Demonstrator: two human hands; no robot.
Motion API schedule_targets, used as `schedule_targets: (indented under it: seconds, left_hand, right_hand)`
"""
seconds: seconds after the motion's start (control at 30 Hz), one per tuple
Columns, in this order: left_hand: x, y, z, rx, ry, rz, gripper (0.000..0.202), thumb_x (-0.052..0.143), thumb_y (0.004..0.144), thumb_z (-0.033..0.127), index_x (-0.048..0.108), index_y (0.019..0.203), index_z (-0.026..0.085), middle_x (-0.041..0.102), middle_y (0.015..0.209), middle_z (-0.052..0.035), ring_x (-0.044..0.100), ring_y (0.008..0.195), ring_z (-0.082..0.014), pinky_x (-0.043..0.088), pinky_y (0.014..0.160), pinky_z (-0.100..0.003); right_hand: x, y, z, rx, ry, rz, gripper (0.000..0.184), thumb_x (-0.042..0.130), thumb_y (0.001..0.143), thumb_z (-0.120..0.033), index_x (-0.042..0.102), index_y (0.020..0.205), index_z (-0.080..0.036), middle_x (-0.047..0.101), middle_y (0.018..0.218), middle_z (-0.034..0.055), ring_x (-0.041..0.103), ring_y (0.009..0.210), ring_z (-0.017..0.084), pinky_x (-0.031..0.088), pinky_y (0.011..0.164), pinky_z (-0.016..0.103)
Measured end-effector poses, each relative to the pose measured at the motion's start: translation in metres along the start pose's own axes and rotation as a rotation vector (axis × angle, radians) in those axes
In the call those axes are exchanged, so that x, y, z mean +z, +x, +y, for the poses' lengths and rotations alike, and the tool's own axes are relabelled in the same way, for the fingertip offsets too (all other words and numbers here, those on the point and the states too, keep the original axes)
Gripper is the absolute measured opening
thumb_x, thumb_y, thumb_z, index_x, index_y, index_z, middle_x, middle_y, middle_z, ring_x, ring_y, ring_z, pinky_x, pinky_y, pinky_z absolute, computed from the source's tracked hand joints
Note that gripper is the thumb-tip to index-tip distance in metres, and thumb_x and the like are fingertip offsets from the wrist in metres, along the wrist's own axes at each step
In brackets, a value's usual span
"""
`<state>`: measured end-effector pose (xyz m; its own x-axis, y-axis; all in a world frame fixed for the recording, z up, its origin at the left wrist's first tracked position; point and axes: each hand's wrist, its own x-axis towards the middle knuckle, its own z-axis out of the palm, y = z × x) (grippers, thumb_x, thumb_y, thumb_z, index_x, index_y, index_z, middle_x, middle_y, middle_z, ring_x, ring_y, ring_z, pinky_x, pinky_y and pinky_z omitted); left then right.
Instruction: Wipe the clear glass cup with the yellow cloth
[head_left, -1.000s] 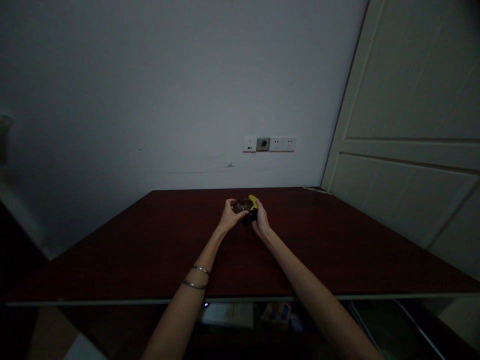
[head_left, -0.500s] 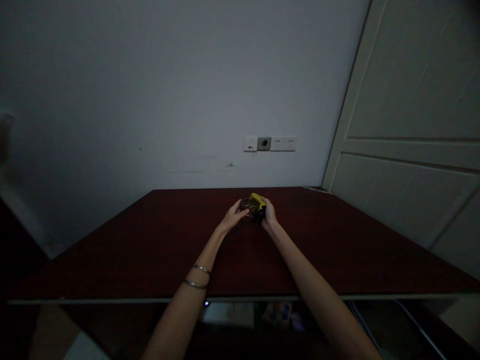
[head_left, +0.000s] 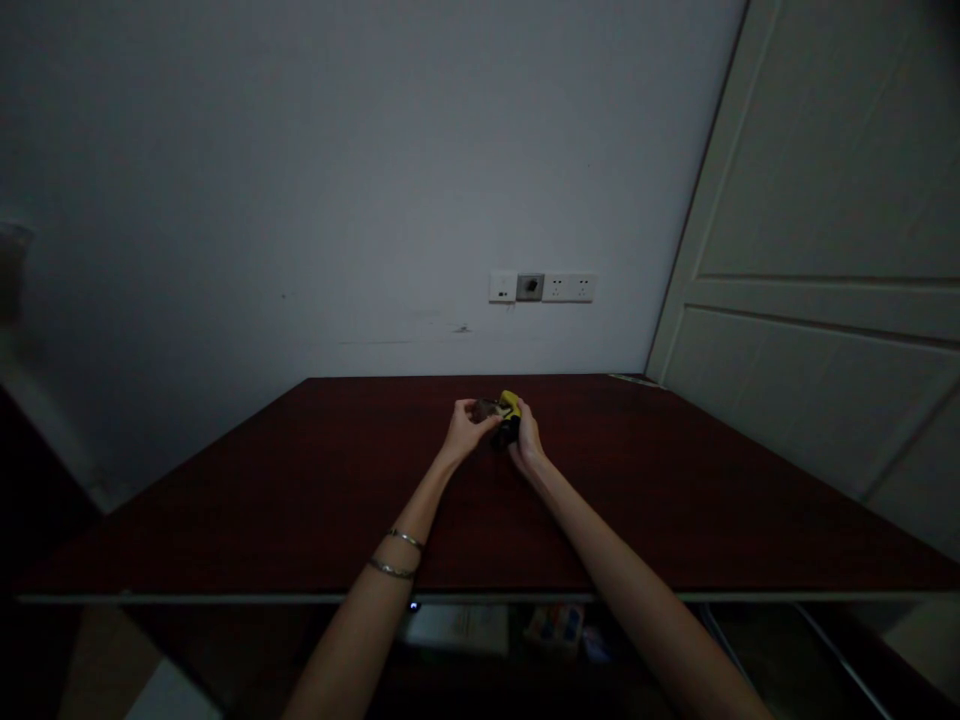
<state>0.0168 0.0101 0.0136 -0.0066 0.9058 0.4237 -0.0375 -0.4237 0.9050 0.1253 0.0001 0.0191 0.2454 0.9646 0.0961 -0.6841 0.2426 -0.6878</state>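
Observation:
Above the middle of the dark red table (head_left: 300, 480), both hands meet around a small yellow-and-black object (head_left: 511, 402). My right hand (head_left: 528, 436) is closed on its right side, with yellow on top and black below. Between the thumb and fingers of my left hand (head_left: 463, 433) is a brownish, partly see-through piece (head_left: 484, 409) that touches or lies close against the yellow part. Dim light and small size hide the exact kind of both, and I cannot tell whether they are joined. Two bracelets (head_left: 391, 568) circle my left forearm.
A pale wall with sockets (head_left: 568, 288) and a switch plate (head_left: 529, 287) rises behind the table. To the right stands a panelled door (head_left: 810, 230). Under the tabletop's front edge lie a pale flat item (head_left: 457, 628) and a colourful box (head_left: 555, 625).
My right hand has shifted slightly left and turned the yellow-and-black object. The see-through piece has tilted in my left hand and looks narrower and browner.

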Motion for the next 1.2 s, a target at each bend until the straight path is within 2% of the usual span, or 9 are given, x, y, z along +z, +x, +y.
schedule_targets:
  seconds: [0.13, 0.23, 0.33, 0.5, 0.67, 0.87, 1.0, 1.2]
  left_hand:
    - [0.001, -0.001, -0.002, -0.033, 0.04, -0.002, 0.069, 0.074, 0.058, 0.035, 0.039, 0.113, 0.012, 0.054, 0.109, -0.014, 0.052, 0.102, -0.0215, 0.036, 0.093, -0.038]
    - [0.004, -0.003, 0.0, -0.023, 0.054, -0.089, 0.062, 0.071, 0.061, 0.034, 0.044, 0.111, 0.012, 0.055, 0.11, -0.013, 0.051, 0.105, -0.0223, 0.035, 0.094, -0.038]
    - [0.006, -0.005, 0.007, -0.031, -0.021, -0.198, 0.051, 0.069, 0.064, 0.027, 0.048, 0.107, 0.012, 0.057, 0.107, -0.0116, 0.053, 0.1, -0.0208, 0.037, 0.093, -0.037]
    - [0.006, -0.005, 0.011, -0.074, -0.217, -0.296, 0.054, 0.071, 0.058, 0.014, 0.045, 0.106, 0.013, 0.055, 0.112, -0.0105, 0.053, 0.102, -0.0181, 0.035, 0.096, -0.038]
    - [0.004, -0.004, 0.007, -0.109, -0.219, -0.238, 0.065, 0.076, 0.049, 0.01, 0.043, 0.105, 0.011, 0.054, 0.113, -0.0146, 0.055, 0.1, -0.019, 0.037, 0.094, -0.042]
    - [0.0, -0.008, 0.02, -0.093, -0.182, -0.416, 0.057, 0.076, 0.054, 0.016, 0.052, 0.105, 0.011, 0.058, 0.111, -0.0127, 0.054, 0.103, -0.0222, 0.036, 0.096, -0.043]
    - [0.001, -0.007, 0.02, -0.056, -0.18, -0.329, 0.057, 0.076, 0.052, 0.015, 0.049, 0.102, 0.01, 0.056, 0.112, -0.0139, 0.054, 0.102, -0.0219, 0.036, 0.095, -0.042]
    - [0.003, -0.005, 0.007, 0.005, -0.15, -0.224, 0.069, 0.076, 0.051, 0.014, 0.034, 0.104, 0.014, 0.05, 0.114, -0.0151, 0.055, 0.1, -0.0195, 0.04, 0.091, -0.04]
  right_hand:
    - [0.001, 0.001, 0.002, -0.003, -0.018, -0.008, 0.026, 0.05, 0.071, -0.036, 0.064, 0.084, -0.018, 0.068, 0.071, -0.0018, 0.061, 0.069, 0.013, 0.047, 0.065, 0.023]
    - [-0.002, 0.006, -0.002, -0.052, -0.042, 0.004, 0.027, 0.05, 0.07, -0.033, 0.064, 0.087, -0.018, 0.069, 0.077, -0.0016, 0.061, 0.074, 0.013, 0.046, 0.069, 0.023]
    - [-0.005, 0.011, -0.007, -0.076, -0.075, 0.003, 0.028, 0.051, 0.069, -0.033, 0.065, 0.087, -0.017, 0.069, 0.079, -0.0015, 0.061, 0.071, 0.013, 0.046, 0.067, 0.023]
    - [-0.007, 0.013, -0.018, 0.009, -0.076, 0.033, 0.027, 0.048, 0.071, -0.034, 0.065, 0.083, -0.017, 0.068, 0.069, -0.0013, 0.059, 0.058, 0.013, 0.045, 0.056, 0.024]
    - [-0.008, 0.011, -0.025, 0.08, -0.073, -0.005, 0.023, 0.049, 0.072, -0.033, 0.064, 0.079, -0.017, 0.068, 0.066, -0.0006, 0.059, 0.056, 0.015, 0.047, 0.056, 0.025]
    - [-0.01, 0.009, -0.027, 0.096, -0.058, -0.065, 0.023, 0.048, 0.074, -0.034, 0.064, 0.081, -0.018, 0.068, 0.069, -0.0005, 0.06, 0.058, 0.014, 0.048, 0.058, 0.026]
    - [-0.007, 0.005, -0.027, 0.081, -0.042, -0.082, 0.025, 0.047, 0.075, -0.035, 0.064, 0.082, -0.018, 0.069, 0.075, 0.0001, 0.061, 0.065, 0.014, 0.049, 0.064, 0.026]
    - [0.0, 0.001, -0.019, -0.032, -0.065, -0.051, 0.026, 0.049, 0.072, -0.035, 0.064, 0.085, -0.018, 0.069, 0.076, -0.0018, 0.061, 0.069, 0.013, 0.048, 0.067, 0.023]
